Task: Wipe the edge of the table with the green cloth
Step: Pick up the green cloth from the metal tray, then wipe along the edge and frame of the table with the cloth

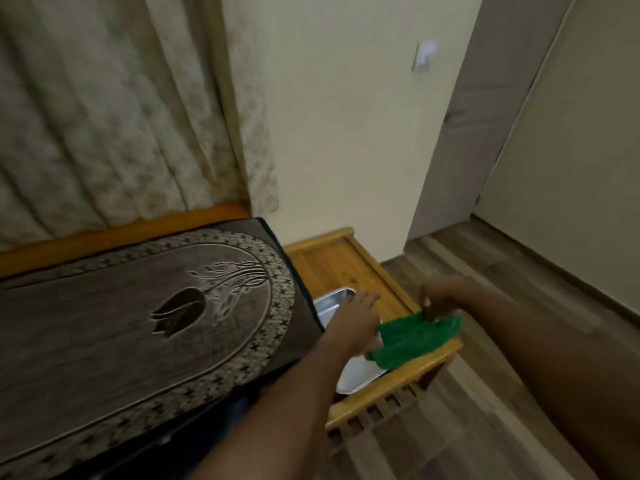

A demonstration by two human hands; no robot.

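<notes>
The green cloth [414, 337] lies crumpled over the right end of a low wooden table [343, 261], partly on its raised front rim. My right hand [441, 299] pinches the cloth's upper right corner from above. My left hand [356, 317] rests on the cloth's left end, fingers spread over the metal tray; whether it grips the cloth I cannot tell. The picture is blurred by motion.
A shiny metal tray [356, 374] sits on the table under the cloth and my left hand. A dark patterned rug [138, 323] covers the table's left part. Curtains [121, 116] hang behind. Wooden floor [502, 271] and a door lie to the right.
</notes>
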